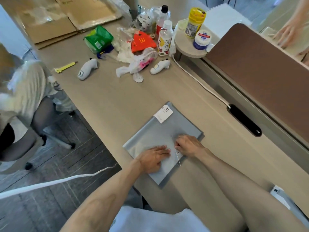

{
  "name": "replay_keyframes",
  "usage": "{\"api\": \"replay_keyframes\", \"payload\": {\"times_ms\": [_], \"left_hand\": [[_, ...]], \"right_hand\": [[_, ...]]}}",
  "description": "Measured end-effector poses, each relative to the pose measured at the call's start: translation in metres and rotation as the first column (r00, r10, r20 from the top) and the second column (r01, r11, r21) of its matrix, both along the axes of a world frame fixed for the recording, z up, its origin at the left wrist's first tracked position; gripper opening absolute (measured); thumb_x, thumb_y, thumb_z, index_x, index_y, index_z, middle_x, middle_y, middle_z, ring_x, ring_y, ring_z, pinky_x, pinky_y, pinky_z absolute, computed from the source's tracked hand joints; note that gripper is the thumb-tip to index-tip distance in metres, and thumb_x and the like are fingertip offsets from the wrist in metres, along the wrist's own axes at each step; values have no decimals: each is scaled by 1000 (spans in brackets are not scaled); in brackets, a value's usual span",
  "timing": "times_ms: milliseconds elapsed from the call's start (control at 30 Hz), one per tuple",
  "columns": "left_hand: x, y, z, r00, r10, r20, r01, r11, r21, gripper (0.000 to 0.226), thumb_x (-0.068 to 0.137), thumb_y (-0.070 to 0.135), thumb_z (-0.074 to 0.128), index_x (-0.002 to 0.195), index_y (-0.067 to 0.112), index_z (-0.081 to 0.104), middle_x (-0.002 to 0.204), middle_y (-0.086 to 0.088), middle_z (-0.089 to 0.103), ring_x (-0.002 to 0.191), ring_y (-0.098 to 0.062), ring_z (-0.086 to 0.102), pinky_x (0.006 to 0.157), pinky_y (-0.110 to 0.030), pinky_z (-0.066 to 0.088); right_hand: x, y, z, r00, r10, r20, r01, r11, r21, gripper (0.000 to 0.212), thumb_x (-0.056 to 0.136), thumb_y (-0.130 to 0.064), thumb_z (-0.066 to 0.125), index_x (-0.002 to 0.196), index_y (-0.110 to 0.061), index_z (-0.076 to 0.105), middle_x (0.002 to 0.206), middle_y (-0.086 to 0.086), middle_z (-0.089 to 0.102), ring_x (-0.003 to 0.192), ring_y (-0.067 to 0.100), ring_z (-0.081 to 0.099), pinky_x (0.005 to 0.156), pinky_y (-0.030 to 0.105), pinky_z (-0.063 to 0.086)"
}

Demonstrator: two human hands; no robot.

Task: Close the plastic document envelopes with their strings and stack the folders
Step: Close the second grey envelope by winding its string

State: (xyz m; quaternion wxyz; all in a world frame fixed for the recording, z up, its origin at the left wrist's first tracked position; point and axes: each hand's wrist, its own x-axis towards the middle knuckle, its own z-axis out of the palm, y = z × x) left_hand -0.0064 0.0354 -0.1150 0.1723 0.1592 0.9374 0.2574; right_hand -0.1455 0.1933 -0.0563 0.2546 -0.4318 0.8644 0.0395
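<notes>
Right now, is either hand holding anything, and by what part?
The right hand pinches the white string near its upper end. The left hand only presses flat on the grey envelope.

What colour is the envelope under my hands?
Translucent grey-blue envelope, seen from the head view.

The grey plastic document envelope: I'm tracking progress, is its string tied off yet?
Not yet: the white string hangs loose off the grey plastic document envelope, pinched by the right hand; the left hand presses flat.
</notes>
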Motion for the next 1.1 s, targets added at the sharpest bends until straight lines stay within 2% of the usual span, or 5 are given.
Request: {"api": "replay_keyframes", "payload": {"times_ms": [267, 400, 633, 800, 1100], "left_hand": [[2, 0, -6, 1000, 0, -19, -1, 999, -39, 72, 76, 26, 17, 144, 13, 37, 155, -1, 30, 147, -18, 17, 122, -32, 12], [2, 1, -5, 999, -6, 34, 9, 997, -80, 61, 86, 15, 39, 146, 14, 34, 157, 0, 26, 148, -19, 14, 122, -29, 4], [0, 6, 3, 995, -36, 96, 54, 980, -190, 65, 88, 23, 36, 151, 18, 20, 161, 3, 13, 149, -18, 5, 122, -37, 9], [-1, 6, 2, 997, -47, 64, 58, 982, -177, 89, 65, 39, 7, 149, 17, 26, 159, 0, 18, 149, -21, 10, 121, -37, 14], [0, 12, 7, 995, -15, 96, 35, 978, -204, 86, 68, 40, 6, 150, 19, 22, 160, 3, 14, 149, -20, 7, 121, -40, 15]], "right_hand": [[2, 40, -20, 979, 139, -147, -161, 975, -154, 15, 77, -19, 70, 69, -17, 58, 70, 1, 59, 67, 23, 62, 53, 28, 47], [13, 51, -28, 977, 121, -178, -159, 963, -218, 17, 75, -13, 71, 70, -18, 56, 72, 1, 57, 65, 23, 57, 49, 31, 45], [41, 57, -36, 985, -126, -115, 74, 923, -377, 17, 79, -14, 70, 71, -16, 56, 72, 1, 58, 67, 21, 59, 55, 30, 47], [54, 56, -43, 963, -255, -86, 198, 888, -416, 13, 83, -16, 67, 73, -15, 59, 73, 1, 60, 70, 22, 60, 60, 31, 48], [70, 55, -51, 921, -382, -80, 317, 851, -420, 16, 74, -5, 70, 72, -16, 59, 74, 1, 60, 70, 23, 60, 60, 30, 45]]}}
